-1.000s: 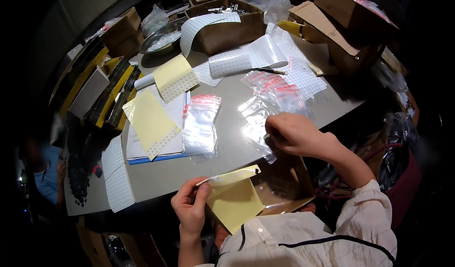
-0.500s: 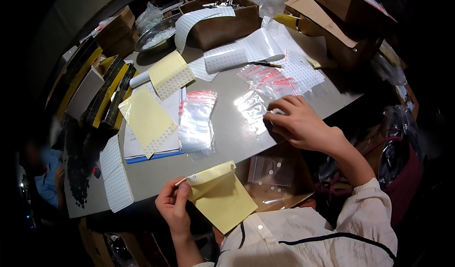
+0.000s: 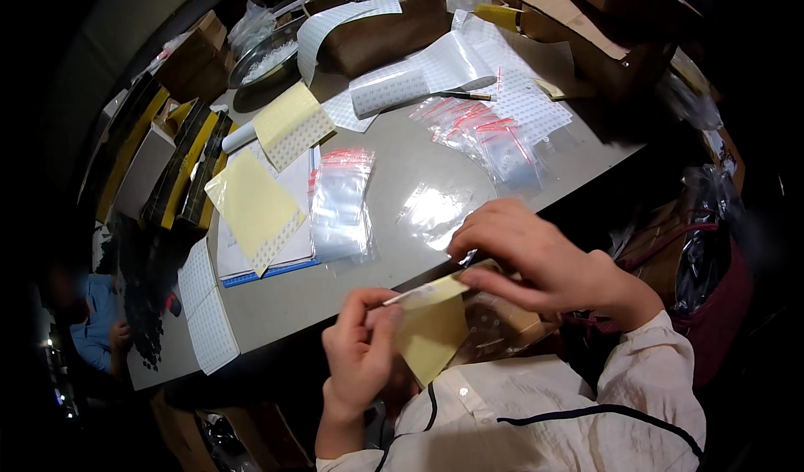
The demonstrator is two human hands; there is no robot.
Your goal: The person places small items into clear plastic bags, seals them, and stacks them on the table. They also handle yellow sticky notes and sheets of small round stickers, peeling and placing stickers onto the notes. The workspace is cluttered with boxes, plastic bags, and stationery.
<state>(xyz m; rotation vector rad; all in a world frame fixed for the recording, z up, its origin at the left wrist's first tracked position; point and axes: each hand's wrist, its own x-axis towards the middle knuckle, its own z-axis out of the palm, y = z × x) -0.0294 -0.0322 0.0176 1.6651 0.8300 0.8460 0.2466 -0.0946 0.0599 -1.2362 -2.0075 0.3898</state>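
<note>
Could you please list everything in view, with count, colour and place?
Held label sheet: one, yellow, between the hands
Loose label sheets: two, yellow, table's left
Printed sheets: several, white, table's left and rear
Zip bags: many, clear with red, centre
Pen: one, black, rear
Bowl: one, grey, rear left
Cardboard boxes: several, brown, rear and front
Other boxes: several, black and yellow, left
Board: one, blue, table's left
Table: one, grey, centre
Person: one, blue shirt, far left
Left hand: one, bare, sheet's left end
Right hand: one, bare, sheet's right end

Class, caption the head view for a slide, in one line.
Left hand grips a yellow sticker sheet, right hand at its edge, zip bags beyond.
</note>
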